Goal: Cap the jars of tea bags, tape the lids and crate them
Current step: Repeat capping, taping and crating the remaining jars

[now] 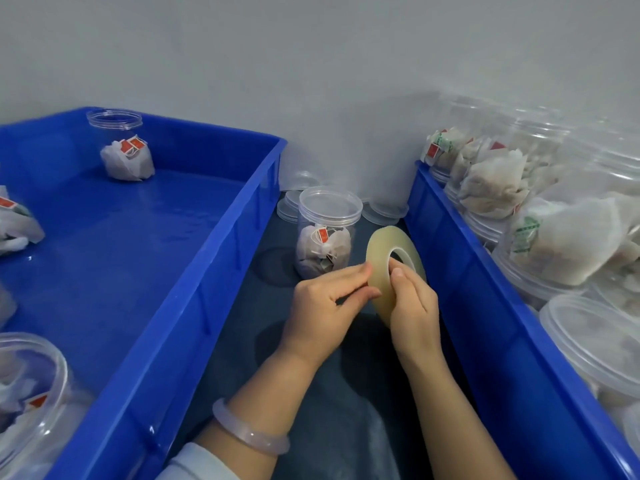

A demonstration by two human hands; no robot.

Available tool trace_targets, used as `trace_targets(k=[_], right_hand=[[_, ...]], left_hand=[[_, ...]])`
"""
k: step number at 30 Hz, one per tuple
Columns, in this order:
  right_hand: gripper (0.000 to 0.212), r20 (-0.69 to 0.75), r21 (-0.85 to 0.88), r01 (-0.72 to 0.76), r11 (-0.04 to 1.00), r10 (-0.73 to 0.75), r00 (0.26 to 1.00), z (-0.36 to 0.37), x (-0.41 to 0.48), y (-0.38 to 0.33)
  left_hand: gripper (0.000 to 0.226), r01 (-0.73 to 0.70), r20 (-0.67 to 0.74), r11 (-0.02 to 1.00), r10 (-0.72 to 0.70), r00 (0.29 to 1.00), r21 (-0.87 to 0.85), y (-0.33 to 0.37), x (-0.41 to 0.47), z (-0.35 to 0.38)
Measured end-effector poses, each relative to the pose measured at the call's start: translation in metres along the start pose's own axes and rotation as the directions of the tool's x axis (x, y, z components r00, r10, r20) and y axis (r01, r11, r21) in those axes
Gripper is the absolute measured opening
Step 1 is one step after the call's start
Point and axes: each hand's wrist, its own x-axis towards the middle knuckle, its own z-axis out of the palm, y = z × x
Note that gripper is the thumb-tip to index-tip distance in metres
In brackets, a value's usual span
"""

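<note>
Mid-picture, the right hand curled round the round roll of clear tape, likely light and sticky; the left hand pinched its rim.

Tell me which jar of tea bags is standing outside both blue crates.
The lidded jar between the left crate and right crate, just behind the tape roll; every other jar sits inside a crate.

Two bare hands in shot, left hand and right hand; a smooth, milky, pale-pink bangle circles the left wrist, thick and glossy; just behind the bangle a light, whitish sleeve shows; across from the bangle, the right forearm is uncovered.
</note>
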Motion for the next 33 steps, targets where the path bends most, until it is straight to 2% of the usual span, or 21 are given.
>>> trace_targets(k=[2,4,6,9,12,13,16,19,26,29,33], right_hand=[[0.035,0.016,0.038,-0.003,0.999,0.002,1.000,0.000,0.001,-0.002],[0.042,0.065,-0.006,0.004,1.000,-0.004,0.998,0.000,0.002,-0.001],[0.043,0.081,-0.056,0.020,0.998,-0.015,0.997,0.001,0.001,0.000],[0.043,0.077,-0.111,0.063,0.992,-0.054,0.996,0.003,-0.003,0.001],[0.034,0.065,-0.108,0.086,0.990,-0.079,0.995,0.003,-0.004,0.000],[0.035,0.062,-0.114,0.085,0.990,-0.079,0.995,0.003,-0.003,0.000],[0.039,0.081,-0.165,0.078,0.983,-0.065,0.995,0.001,-0.003,0.004],[0.033,0.105,-0.233,0.079,0.969,-0.055,0.993,0.002,-0.004,0.008],[0.028,0.108,-0.304,0.029,0.952,0.005,0.994,0.002,-0.003,0.015],[0.034,0.092,-0.308,0.044,0.950,-0.016,0.996,0.002,-0.004,0.013],[0.025,0.090,-0.292,0.028,0.956,-0.001,0.996,0.001,-0.002,0.020]], left_hand=[[0.035,-0.003,-0.038,1.000,0.002,0.999,-0.026,0.004,0.001,0.000],[0.050,0.129,0.045,0.982,-0.124,0.991,-0.141,0.007,0.001,-0.004],[0.061,0.245,0.147,0.952,-0.220,0.964,-0.184,0.006,0.001,-0.008],[0.050,0.195,0.078,0.971,-0.186,0.979,-0.140,0.004,0.001,-0.010],[0.025,0.069,-0.022,0.996,-0.071,0.997,-0.062,0.005,0.000,-0.010],[0.020,0.076,-0.025,0.995,-0.077,0.997,-0.060,0.005,0.000,-0.010],[0.023,0.299,0.069,0.932,-0.290,0.954,-0.204,0.009,0.003,-0.012],[0.022,0.410,0.136,0.869,-0.387,0.912,-0.277,0.006,0.005,-0.015],[0.016,0.505,0.237,0.827,-0.454,0.859,-0.247,0.001,0.006,-0.016],[0.019,0.496,0.211,0.823,-0.451,0.867,-0.278,0.002,0.005,-0.014],[0.018,0.480,0.138,0.821,-0.461,0.877,-0.308,0.003,0.004,-0.013]])
